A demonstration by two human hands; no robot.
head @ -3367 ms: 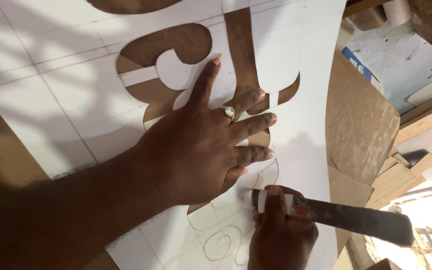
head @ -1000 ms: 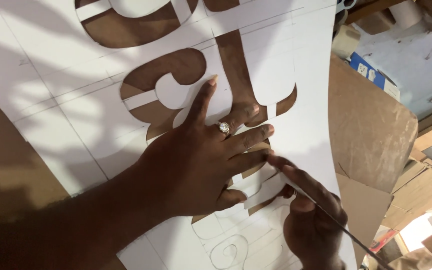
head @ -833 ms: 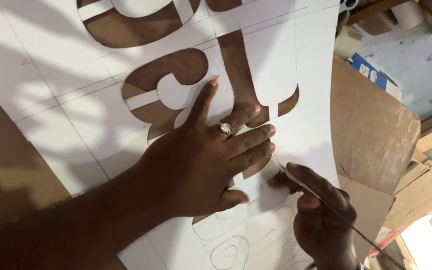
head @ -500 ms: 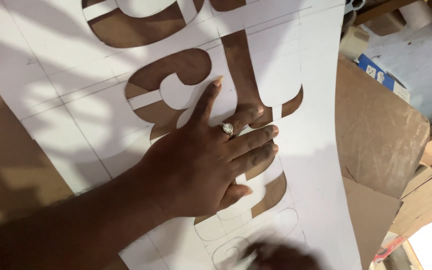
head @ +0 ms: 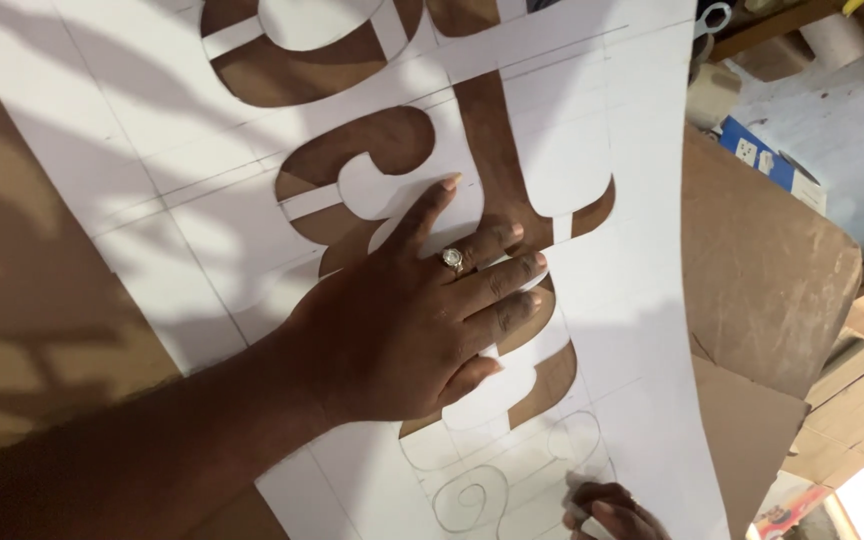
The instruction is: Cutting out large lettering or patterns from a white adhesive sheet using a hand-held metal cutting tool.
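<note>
Pressing flat with fingers spread, the left hand (head: 407, 315) pins the white paper stencil (head: 602, 300) to the brown board (head: 42, 300). Large upper shapes are already cut out; the pencilled curls (head: 512, 480) below remain uncut. Only the right hand (head: 612, 510)'s fingertips show at the bottom edge, so I cannot tell its grip.

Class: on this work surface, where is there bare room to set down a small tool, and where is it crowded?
Free: the brown board left of the white stencil sheet, and the sheet's uncut right strip. Crowded: the cut-out letters under the left hand, the bottom edge by the right hand, and the boxes at right.
</note>
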